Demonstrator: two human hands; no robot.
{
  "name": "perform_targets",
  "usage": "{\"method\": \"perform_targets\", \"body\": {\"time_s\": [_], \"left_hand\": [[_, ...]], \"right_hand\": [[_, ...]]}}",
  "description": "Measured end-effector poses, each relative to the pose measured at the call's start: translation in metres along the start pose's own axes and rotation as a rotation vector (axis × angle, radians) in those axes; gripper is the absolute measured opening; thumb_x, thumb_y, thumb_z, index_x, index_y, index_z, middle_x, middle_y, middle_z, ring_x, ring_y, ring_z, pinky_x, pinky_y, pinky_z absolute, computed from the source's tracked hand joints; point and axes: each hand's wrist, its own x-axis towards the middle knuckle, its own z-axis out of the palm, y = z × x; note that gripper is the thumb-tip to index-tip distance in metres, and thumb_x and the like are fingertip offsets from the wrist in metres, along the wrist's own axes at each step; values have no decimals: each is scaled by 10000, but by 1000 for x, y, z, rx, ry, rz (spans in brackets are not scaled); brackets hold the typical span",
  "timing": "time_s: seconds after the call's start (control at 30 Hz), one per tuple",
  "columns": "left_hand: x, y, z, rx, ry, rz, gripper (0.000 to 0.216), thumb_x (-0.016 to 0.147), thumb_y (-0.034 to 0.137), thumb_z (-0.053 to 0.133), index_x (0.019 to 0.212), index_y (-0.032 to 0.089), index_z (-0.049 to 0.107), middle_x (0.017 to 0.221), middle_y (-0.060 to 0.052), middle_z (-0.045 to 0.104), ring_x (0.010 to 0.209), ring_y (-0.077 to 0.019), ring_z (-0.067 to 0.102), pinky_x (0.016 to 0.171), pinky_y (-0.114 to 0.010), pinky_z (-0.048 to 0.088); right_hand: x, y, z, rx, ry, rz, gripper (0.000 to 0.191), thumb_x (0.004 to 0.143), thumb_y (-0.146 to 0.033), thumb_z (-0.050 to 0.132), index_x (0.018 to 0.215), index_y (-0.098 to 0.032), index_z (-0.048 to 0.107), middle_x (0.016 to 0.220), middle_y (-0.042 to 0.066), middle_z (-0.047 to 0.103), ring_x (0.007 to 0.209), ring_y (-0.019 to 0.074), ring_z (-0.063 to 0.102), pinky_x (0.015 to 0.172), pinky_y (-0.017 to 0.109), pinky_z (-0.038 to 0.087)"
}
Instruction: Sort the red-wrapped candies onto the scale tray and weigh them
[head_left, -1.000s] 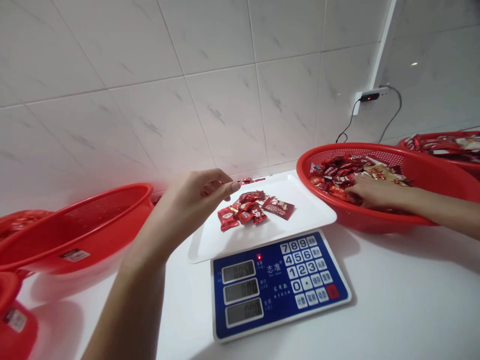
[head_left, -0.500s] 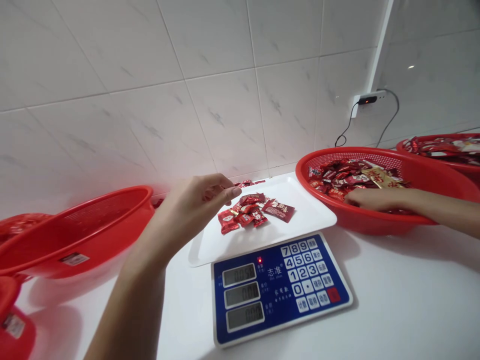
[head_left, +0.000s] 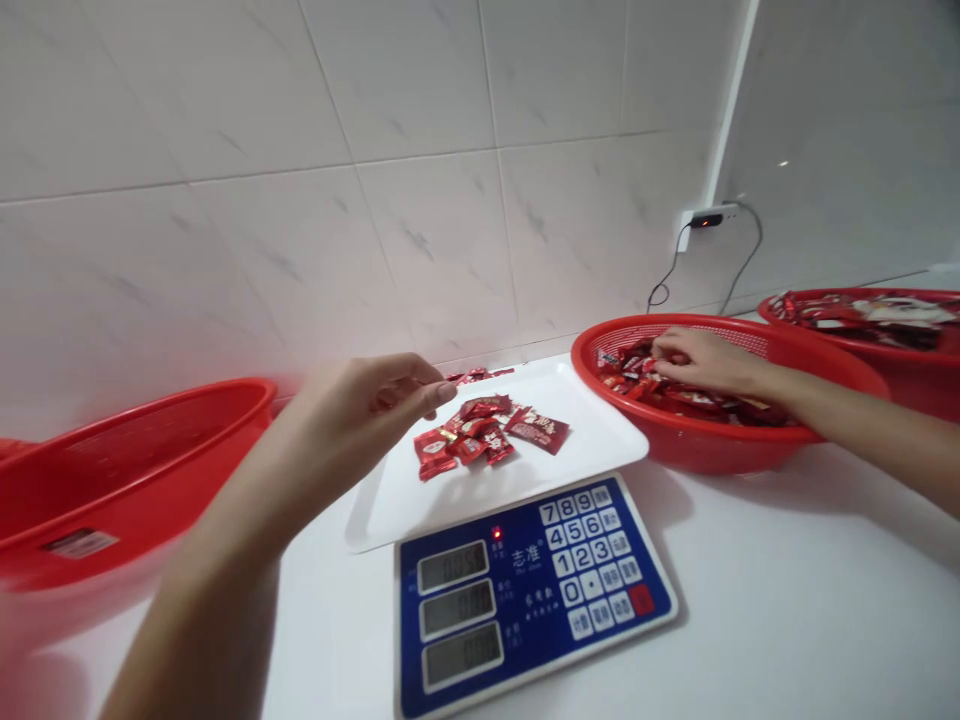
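Observation:
My left hand hovers over the left part of the scale's white tray, fingers curled together in a loose pinch, nothing visible in them. A small pile of red-wrapped candies lies on the tray just right of its fingertips. My right hand reaches into the red basket full of red wrapped candies, fingers curled on the sweets at the basket's back left. The blue scale panel with keypad and three displays sits in front.
An empty red basket stands at the left. Another red basket of wrapped candies is at the far right. A charger is plugged into the tiled wall, with its cable hanging down. White countertop lies before the scale.
My right hand has moved from the front of the basket to its back left, gathering candies. My left hand stays over the tray. The view has shifted slightly right and down.

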Motion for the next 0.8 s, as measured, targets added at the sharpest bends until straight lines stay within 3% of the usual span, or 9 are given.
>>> {"method": "perform_targets", "body": {"time_s": [0.1,0.2,0.3,0.47,0.6,0.67,0.8], "left_hand": [[2,-3,3,-15,-10,-10,475,802,717,569,854,282,751,855,-28,786,768,-246,718,610,-312,491],[2,-3,4,6,-16,-7,455,823,692,552,856,285,753,847,-31,783,767,-246,718,609,-316,484],[-1,1,2,30,2,-6,436,846,669,553,868,284,755,828,-29,779,747,-235,712,603,-310,477],[-12,11,-7,23,65,55,377,880,611,575,864,279,755,822,-14,776,729,-201,706,579,-276,467],[-18,16,-12,-9,104,91,330,899,558,587,872,276,756,822,-6,777,729,-181,702,589,-256,475],[-19,17,-12,-8,106,92,317,902,543,588,874,276,757,826,-3,779,721,-173,697,588,-249,474],[-18,18,-12,-15,112,73,342,891,561,594,867,261,755,822,-13,777,716,-179,694,585,-250,473]], "right_hand": [[1,3,-2,-59,151,141,158,781,-270,549,674,-237,437,740,38,606,722,216,563,645,307,370],[-2,5,1,-52,189,250,179,743,-239,604,690,-249,433,677,27,593,677,232,570,603,307,360],[-7,5,4,6,150,247,244,708,-184,692,685,-255,459,697,42,628,691,237,592,621,308,385],[-13,-6,-6,73,180,203,255,838,-101,632,640,-238,548,684,71,652,688,219,577,687,333,386],[-14,-44,-17,123,315,197,97,922,-145,606,845,-192,643,619,34,624,630,200,586,706,335,428],[-17,-76,-17,340,360,103,118,961,-198,580,1017,-166,678,722,49,691,640,182,632,695,318,480],[-27,-147,-10,807,138,-185,119,957,-174,592,1006,-171,700,857,56,754,723,156,686,706,287,549]]}}
